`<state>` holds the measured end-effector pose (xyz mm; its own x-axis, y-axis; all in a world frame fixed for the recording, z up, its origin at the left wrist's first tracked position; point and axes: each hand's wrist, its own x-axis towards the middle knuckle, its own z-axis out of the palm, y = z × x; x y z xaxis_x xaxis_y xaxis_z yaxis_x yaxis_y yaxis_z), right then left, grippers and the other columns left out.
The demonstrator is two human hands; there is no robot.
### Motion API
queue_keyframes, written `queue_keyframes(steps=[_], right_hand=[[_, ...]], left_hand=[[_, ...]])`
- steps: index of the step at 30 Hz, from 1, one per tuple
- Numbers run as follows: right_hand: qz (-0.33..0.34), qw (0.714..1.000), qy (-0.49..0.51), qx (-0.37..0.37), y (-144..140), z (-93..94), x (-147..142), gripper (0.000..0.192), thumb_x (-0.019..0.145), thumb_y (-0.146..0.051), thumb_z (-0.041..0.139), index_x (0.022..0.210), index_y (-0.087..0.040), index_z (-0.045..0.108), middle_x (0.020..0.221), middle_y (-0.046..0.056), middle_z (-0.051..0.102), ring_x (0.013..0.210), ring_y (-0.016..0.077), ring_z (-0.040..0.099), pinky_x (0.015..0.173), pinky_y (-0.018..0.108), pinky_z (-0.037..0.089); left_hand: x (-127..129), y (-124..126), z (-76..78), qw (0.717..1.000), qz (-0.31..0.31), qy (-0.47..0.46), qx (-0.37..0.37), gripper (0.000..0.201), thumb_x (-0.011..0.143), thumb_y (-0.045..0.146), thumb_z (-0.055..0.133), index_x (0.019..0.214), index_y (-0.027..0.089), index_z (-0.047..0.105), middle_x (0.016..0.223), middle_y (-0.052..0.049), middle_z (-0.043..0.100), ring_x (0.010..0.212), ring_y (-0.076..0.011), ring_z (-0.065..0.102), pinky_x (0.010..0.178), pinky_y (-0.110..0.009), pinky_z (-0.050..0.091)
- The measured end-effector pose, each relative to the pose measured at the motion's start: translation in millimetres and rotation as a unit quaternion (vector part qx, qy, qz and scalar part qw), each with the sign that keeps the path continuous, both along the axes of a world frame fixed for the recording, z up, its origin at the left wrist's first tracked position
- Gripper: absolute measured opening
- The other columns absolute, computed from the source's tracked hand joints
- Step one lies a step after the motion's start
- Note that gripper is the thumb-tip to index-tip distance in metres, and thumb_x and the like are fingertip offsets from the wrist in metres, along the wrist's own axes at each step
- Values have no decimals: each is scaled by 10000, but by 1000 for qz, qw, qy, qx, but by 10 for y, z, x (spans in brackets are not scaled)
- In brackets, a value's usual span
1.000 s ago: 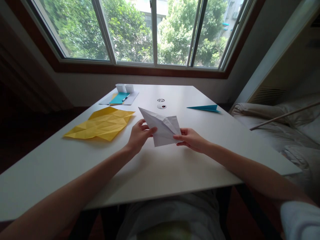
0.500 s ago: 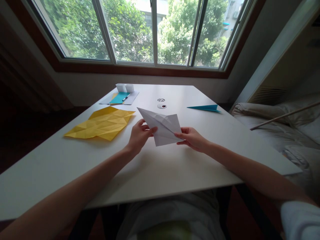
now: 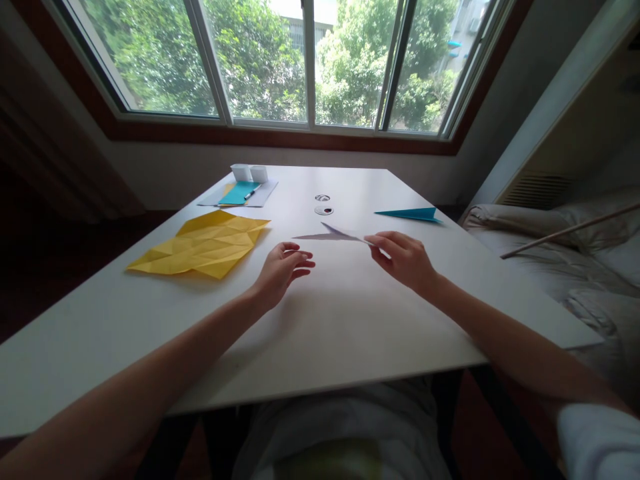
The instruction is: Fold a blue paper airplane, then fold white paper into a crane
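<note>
- Right hand (image 3: 407,259): grip pinched on the white paper plane (image 3: 345,233), held nearly flat just above the worktop (image 3: 320,320), nose pointing left.
- Left hand (image 3: 280,270): fingers loosely curled, holding nothing, near the plane's shadow; probably resting on the worktop.
- Creased yellow sheet (image 3: 203,245) lies left; teal paper plane (image 3: 411,214) far right.

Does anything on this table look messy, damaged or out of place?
Only the yellow paper: it lies heavily creased and half unfolded on the white table. The right hand holds a white folded paper; the left hand is empty.
</note>
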<state>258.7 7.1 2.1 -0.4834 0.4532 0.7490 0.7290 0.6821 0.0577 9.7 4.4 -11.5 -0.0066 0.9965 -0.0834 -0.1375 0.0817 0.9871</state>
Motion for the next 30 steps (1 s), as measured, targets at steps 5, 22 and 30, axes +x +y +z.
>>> queue_keyframes(steps=[5, 22, 30], right_hand=[[12, 987, -157, 7, -82, -122, -140, 235, 859, -166, 460, 1029, -199, 618, 1025, 51, 662, 812, 160, 585, 698, 287, 423], [152, 943, -140, -261, 42, -212, -120, 363, 898, -335, 420, 1218, -201, 525, 1253, 104, 540, 1175, 213, 461, 986, 410, 357], [133, 930, -164, -302, 86, -282, -69, 434, 867, -362, 471, 1270, -202, 487, 1257, 120, 524, 1155, 221, 474, 965, 395, 391]], left_hand=[[-72, 91, -85, 984, 76, 141, 73, 185, 635, 195, 553, 776, 185, 434, 761, 19, 505, 677, -128, 548, 549, -237, 428], [-82, 6, -196, 675, -305, 603, 295, 449, 911, 366, 290, 1354, 306, 332, 1438, -90, 305, 1307, -268, 289, 1018, -553, 213], [-176, -1, -30, 647, -349, 617, 280, 457, 866, 217, 340, 1313, 299, 392, 1446, -49, 294, 1325, -248, 252, 1019, -538, 232]])
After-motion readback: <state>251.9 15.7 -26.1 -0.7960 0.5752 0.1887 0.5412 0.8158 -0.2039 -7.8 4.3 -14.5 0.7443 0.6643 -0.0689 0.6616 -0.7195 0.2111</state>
